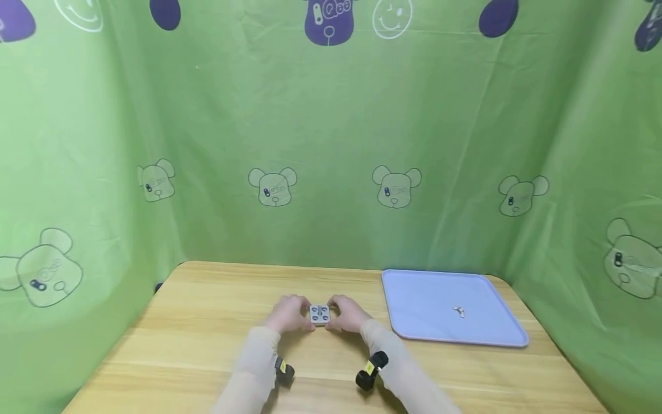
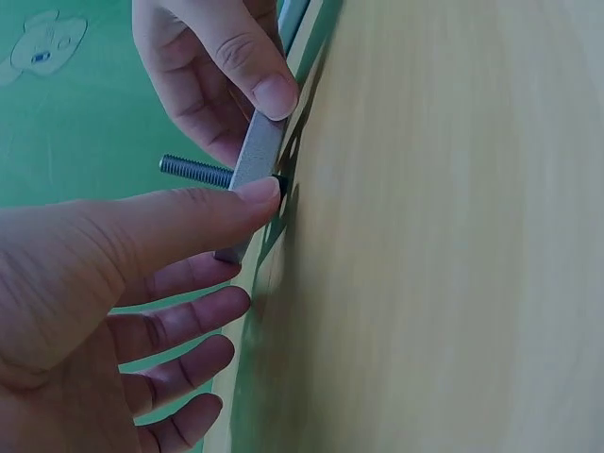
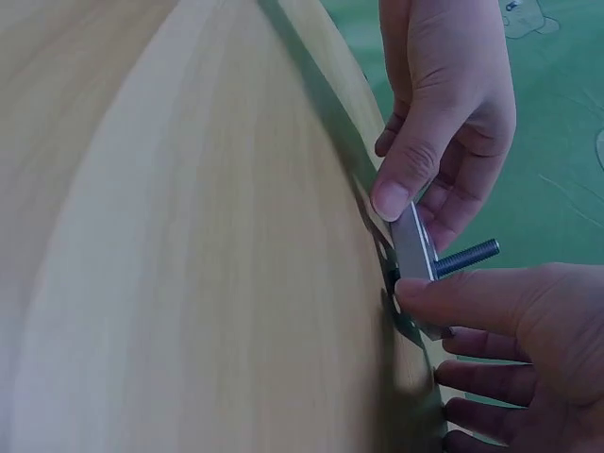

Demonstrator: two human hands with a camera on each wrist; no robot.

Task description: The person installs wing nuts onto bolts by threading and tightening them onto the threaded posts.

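Observation:
A small grey metal square plate (image 1: 320, 315) with round holes in its corners is held between both hands, low over the wooden table. A threaded bolt (image 2: 196, 171) sticks out of the plate's upper face; its dark lower end shows at the underside. My left hand (image 1: 289, 314) pinches the plate's left edge between thumb and fingers. On the opposite edge, my right hand (image 1: 351, 315) pinches it likewise. Whether the plate touches the table is hard to tell. A small metal piece, like a wing nut (image 1: 459, 311), lies on the lilac tray (image 1: 429, 287) to the right.
The wooden table (image 1: 207, 299) spreads around the hands, its far edge against a green printed curtain (image 1: 331, 230). Curtain also hangs along the left and right sides. Each wrist wears a small black camera (image 1: 284, 371).

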